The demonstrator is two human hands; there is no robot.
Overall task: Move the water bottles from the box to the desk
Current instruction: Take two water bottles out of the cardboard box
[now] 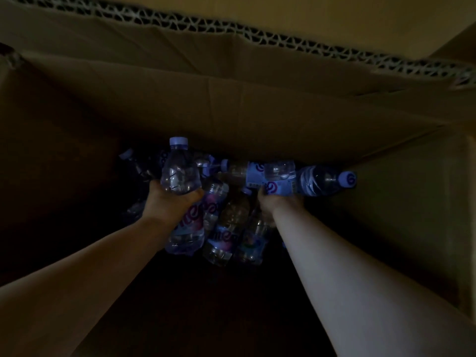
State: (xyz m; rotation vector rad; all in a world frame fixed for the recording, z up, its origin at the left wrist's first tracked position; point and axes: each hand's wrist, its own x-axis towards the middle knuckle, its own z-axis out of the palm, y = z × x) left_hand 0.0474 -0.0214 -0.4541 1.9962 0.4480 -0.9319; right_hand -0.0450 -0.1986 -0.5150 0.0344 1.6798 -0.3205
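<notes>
Cardboard walls of a deep brown corrugated box are enclosing a dim heap of clear plastic water bottles lying against its far wall. Left hand is gripping an upright purple-capped bottle, fingers curled round it. Right hand is clutching a sideways blue-labelled bottle.

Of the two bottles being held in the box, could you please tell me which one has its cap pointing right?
The bottle in the right hand: this sideways bottle points its cap right, while the left hand's bottle stands cap-up.
</notes>
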